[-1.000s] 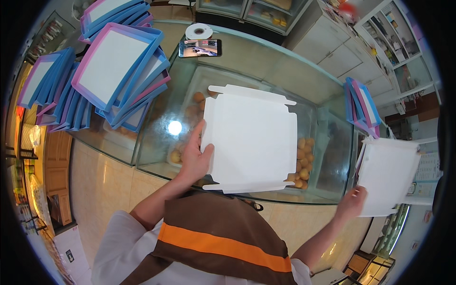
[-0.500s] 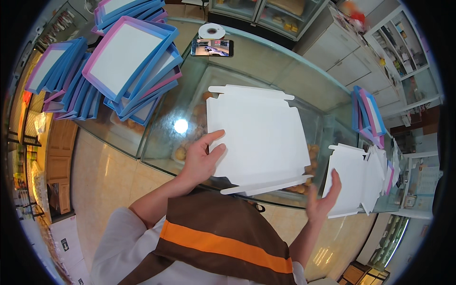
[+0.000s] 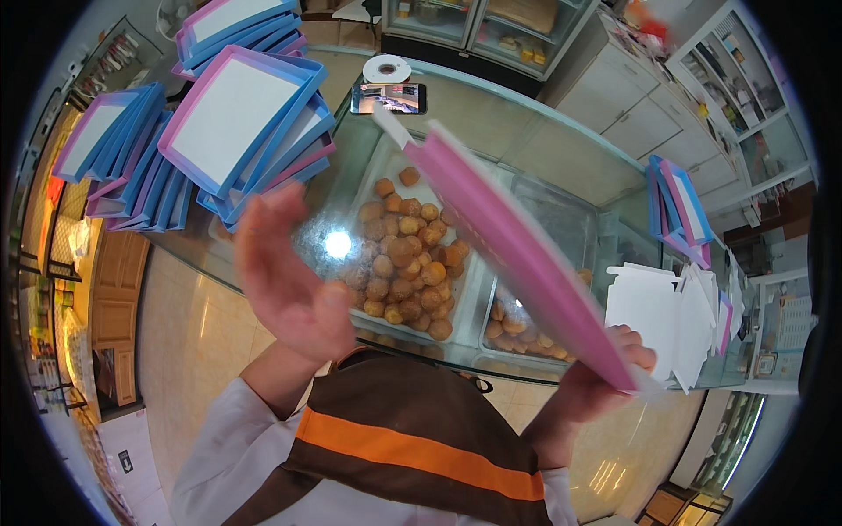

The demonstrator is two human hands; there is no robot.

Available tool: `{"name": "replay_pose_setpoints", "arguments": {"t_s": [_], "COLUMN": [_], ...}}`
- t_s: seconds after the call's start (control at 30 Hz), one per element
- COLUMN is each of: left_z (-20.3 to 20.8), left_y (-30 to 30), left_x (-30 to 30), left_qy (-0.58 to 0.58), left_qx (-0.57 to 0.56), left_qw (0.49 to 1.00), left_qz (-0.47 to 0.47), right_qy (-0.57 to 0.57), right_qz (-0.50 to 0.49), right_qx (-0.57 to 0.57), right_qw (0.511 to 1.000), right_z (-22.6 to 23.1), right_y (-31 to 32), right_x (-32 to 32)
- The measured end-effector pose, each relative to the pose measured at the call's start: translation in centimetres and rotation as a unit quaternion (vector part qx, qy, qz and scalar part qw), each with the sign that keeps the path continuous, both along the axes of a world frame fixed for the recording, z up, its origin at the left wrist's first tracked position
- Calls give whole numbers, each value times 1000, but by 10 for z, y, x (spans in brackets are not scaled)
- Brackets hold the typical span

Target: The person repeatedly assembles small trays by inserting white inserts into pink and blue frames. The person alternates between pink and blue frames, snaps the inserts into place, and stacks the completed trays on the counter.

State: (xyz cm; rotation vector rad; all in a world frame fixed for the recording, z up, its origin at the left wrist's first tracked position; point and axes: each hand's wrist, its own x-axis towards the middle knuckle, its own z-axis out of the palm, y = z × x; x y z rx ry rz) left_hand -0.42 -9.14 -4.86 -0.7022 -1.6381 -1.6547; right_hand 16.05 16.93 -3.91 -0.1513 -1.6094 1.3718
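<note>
A die-cut cardboard box blank (image 3: 526, 254) stands tilted nearly on edge above the glass counter, showing its pink outer side. My right hand (image 3: 592, 377) is closed around its lower right corner. Off to the left, my left hand (image 3: 294, 280) is raised with nothing in it, thumb and fingers apart and somewhat blurred. Through the glass beneath show trays of round brown baked balls (image 3: 408, 263). At the right, close to my right hand, lie more flat white box blanks (image 3: 640, 307).
Folded pink-and-blue box trays (image 3: 232, 123) are piled at the far left, with another leaning stack (image 3: 127, 158) beside them. A phone (image 3: 390, 98) and a white tape roll (image 3: 387, 68) sit at the counter's back. More folded trays (image 3: 680, 210) stand at the right.
The blank lay flat, white side up, with my left hand at its edge. Now it is tipped up in my right hand, and my left hand has let go and moved left.
</note>
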Motion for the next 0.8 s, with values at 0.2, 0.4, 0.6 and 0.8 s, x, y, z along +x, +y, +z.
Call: {"name": "replay_pose_setpoints", "arguments": {"t_s": [0.2,0.4,0.6,0.8], "left_z": [15,11,16,-5], "left_y": [-8,-18,-20,-7], "left_x": [3,24,11,33], "left_qy": [-190,-318,-230,-229], "left_qx": [15,-35,-94,-85], "left_qw": [961,857,792,927], "left_qz": [-199,-403,-558,-284], "right_qy": [21,-203,-124,-191], "right_qz": [253,-38,76,122], "right_qx": [-138,-88,-61,-118], "right_qw": [957,974,988,967], "right_z": [6,-20,-4,-4], "right_y": [13,-2,-15,-9], "right_x": [3,1,9,9]}}
